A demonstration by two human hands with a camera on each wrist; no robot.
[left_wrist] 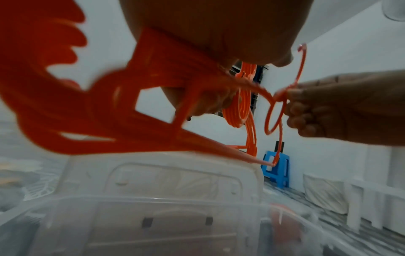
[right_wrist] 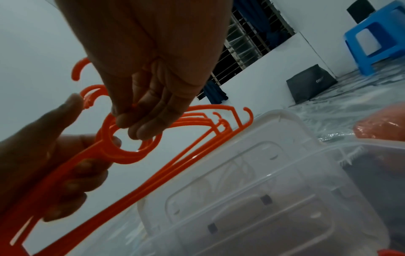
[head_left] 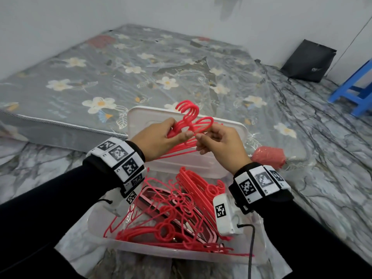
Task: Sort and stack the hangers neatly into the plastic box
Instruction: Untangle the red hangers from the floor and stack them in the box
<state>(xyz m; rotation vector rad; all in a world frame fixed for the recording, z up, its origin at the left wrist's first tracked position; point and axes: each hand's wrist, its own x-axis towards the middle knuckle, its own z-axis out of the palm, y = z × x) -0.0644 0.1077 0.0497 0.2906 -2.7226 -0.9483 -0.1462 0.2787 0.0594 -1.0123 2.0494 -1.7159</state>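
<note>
Both hands hold red hangers above the plastic box.
The left hand (head_left: 159, 137) grips a bundle of hangers (head_left: 187, 125); the right hand (head_left: 219, 143) fingers curl through one ring. More hangers (head_left: 171, 216) lie inside the plastic box (head_left: 141, 251).

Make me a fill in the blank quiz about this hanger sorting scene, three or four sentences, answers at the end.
1. Both hands hold a bunch of hangers whose colour is ____.
2. The left hand and the right hand hold that bunch ____ the clear plastic box.
3. The box's lid is ____, standing up behind the hands.
4. On the floor to the far right stands a stool whose colour is ____.

Missing words: red; above; open; blue
</note>
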